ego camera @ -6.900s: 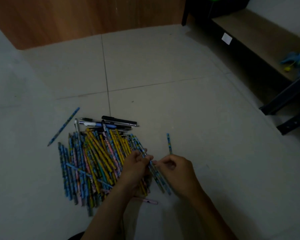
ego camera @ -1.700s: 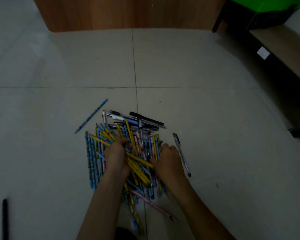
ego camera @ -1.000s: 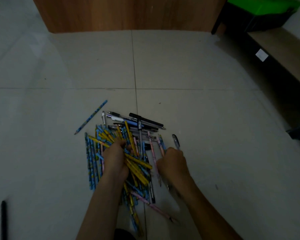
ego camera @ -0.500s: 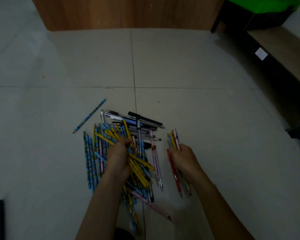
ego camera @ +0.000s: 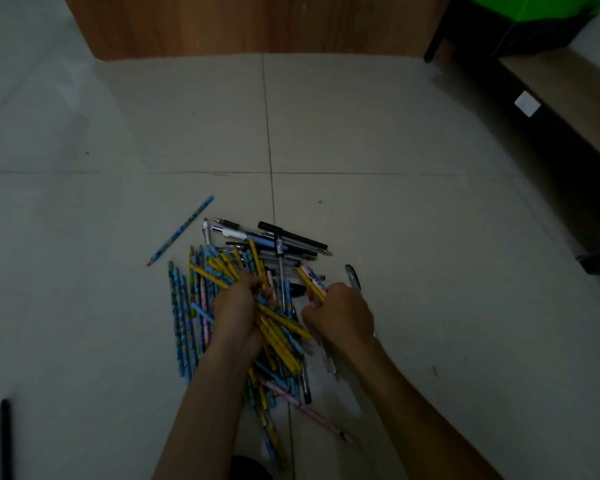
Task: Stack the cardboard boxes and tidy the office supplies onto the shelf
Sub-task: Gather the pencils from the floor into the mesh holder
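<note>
A heap of blue, yellow and pink pencils lies on the tiled floor, with several black and grey pens at its far end. My left hand grips a bundle of yellow and blue pencils in the middle of the heap. My right hand holds a smaller bunch of pencils and pens just right of it, their tips sticking out above my knuckles. One blue pencil lies apart at the upper left. A pink pencil lies near my arms.
A wooden panel stands along the far side. A low shelf board on a dark frame runs along the right, with a green bin at its far end. A black pen lies at the lower left.
My right hand has come back in against the heap with its small bunch, after pulling it away to the right. My left hand keeps its grip on the bundle.
</note>
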`<state>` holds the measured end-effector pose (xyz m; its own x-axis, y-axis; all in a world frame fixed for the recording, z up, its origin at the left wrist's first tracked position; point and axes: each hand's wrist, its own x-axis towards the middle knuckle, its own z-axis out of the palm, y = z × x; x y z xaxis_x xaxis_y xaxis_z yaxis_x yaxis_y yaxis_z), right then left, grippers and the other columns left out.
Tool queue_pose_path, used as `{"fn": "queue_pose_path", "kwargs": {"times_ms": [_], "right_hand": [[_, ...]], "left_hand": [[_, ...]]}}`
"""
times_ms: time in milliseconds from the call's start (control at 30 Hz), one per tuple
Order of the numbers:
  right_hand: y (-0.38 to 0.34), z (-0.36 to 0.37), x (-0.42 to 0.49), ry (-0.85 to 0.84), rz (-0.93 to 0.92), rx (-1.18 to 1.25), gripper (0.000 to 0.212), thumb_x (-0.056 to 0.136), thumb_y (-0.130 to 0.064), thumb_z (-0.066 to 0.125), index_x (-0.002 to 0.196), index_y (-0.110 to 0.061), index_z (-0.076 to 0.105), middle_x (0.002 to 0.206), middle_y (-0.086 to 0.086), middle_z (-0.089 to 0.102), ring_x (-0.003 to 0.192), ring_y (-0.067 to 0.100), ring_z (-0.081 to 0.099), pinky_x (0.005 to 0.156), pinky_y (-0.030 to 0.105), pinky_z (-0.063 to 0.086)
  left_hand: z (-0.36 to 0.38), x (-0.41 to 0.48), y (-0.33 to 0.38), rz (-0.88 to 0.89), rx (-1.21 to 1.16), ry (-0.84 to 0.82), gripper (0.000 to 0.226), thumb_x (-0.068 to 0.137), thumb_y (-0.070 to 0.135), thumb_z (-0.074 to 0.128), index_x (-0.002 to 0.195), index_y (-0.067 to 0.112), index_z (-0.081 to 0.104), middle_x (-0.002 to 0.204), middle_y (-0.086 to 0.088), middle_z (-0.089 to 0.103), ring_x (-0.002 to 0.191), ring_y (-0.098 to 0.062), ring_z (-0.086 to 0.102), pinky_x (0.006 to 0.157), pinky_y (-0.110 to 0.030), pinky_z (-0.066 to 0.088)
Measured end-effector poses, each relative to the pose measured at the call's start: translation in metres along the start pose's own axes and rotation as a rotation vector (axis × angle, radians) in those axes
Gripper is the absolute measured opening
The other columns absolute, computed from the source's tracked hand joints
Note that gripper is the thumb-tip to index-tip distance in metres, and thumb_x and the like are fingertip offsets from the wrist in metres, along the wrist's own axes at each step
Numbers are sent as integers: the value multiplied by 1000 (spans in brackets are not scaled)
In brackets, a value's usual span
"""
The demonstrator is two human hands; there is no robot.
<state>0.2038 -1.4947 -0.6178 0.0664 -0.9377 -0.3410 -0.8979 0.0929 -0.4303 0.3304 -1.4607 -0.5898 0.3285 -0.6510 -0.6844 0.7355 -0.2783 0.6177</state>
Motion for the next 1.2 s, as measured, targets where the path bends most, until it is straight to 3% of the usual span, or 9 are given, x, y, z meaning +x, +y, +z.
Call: {"fn": "queue_pose_path", "kwargs": {"times_ms": [100,200,300,400,467,633,833,967,1200], "right_hand": [[5,-4,2,-58,107,149,29,83,-39,62,80,-11,58,67,0,53,57,15,52,41,19,32],[13,-15,5,-210,298,623,32,86,-30,50,61,-10,53,47,2,50,38,14,45,45,21,34],[24,-25,-2,-344,414,1135,26,86,-21,38,65,-11,48,53,5,51,42,19,45,45,24,37],[34,-40,-21,-407,395,1383,21,87,-9,32,74,-9,48,58,8,59,48,23,58,47,27,49],[40,-51,-36,-443,351,1438,20,89,-6,32,79,-7,49,60,10,63,51,24,62,49,29,54],[63,-88,-75,-389,282,1430,22,94,1,37,103,-3,57,72,12,70,58,25,67,50,30,55],[107,-145,-134,-290,237,1430,23,94,4,42,110,-3,58,83,13,72,69,27,69,59,34,57],[133,-181,-174,-251,238,1463,25,94,5,44,116,-1,55,84,14,71,70,27,69,59,34,58],[191,-287,-249,-85,260,1554,26,92,4,48,116,-1,54,90,18,70,72,30,68,64,38,58]], "left_hand": [[-1,4,-1,-11,4,-2,11,95,3,42,90,10,50,61,-6,39,53,-19,40,57,-35,39],[-1,5,-1,-38,8,-36,9,95,3,42,98,8,50,65,-7,41,56,-18,43,56,-32,43],[1,4,-2,-90,37,-90,12,94,2,43,102,8,49,69,-6,47,58,-17,45,48,-26,47],[8,-4,-4,-159,96,-145,8,95,4,46,91,2,53,64,-8,55,59,-17,51,47,-25,53],[15,-14,-6,-178,142,-184,17,96,3,45,82,0,54,57,-8,60,60,-16,57,50,-26,55],[36,-56,-20,-237,238,-298,14,95,0,45,88,-4,57,80,-14,65,71,-19,64,48,-28,57],[63,-119,-61,-303,370,-443,29,94,-3,45,123,-5,47,98,-17,59,78,-24,63,50,-29,56],[96,-174,-82,-299,449,-512,14,92,-4,49,104,0,55,90,-15,62,64,-18,68,46,-26,54],[192,-284,-101,-299,603,-645,25,92,-2,51,115,5,55,87,-11,62,69,-19,66,51,-27,55]]}}
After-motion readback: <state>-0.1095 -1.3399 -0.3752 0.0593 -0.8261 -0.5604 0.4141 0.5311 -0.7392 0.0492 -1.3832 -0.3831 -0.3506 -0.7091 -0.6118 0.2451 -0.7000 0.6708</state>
